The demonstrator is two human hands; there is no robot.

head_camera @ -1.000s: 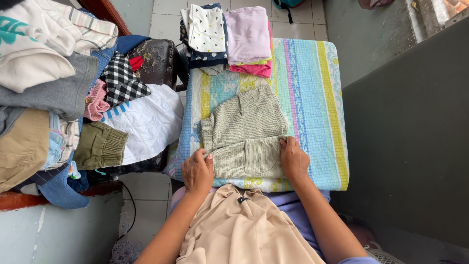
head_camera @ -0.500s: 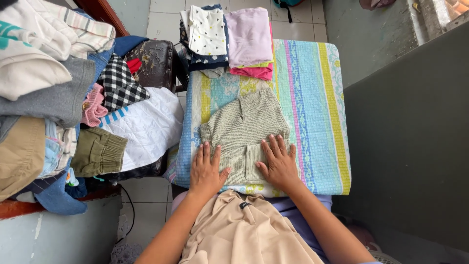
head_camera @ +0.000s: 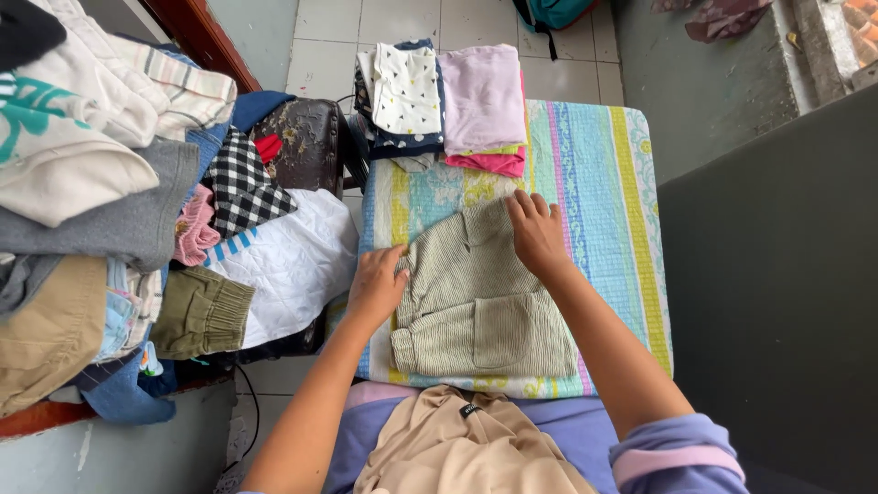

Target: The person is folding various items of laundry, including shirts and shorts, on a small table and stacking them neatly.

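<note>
A grey-green ribbed garment lies folded on the striped quilted cloth that covers the table, its pocket panel turned up toward the near edge. The right hand rests flat on the garment's far right corner, fingers spread and holding nothing. The left hand presses the garment's left edge, fingers loosely curled — just inside the cloth's left border.

To the right of the garment a bare strip of cloth runs to the table's right edge; on the left there is almost no margin. Between the garment and the folded stacks at the far edge, only a short gap of cloth shows — the right fingertips nearly reach the pink piece.

A heap of unfolded clothes fills the left, off the table. A beige garment lies in the lap.
</note>
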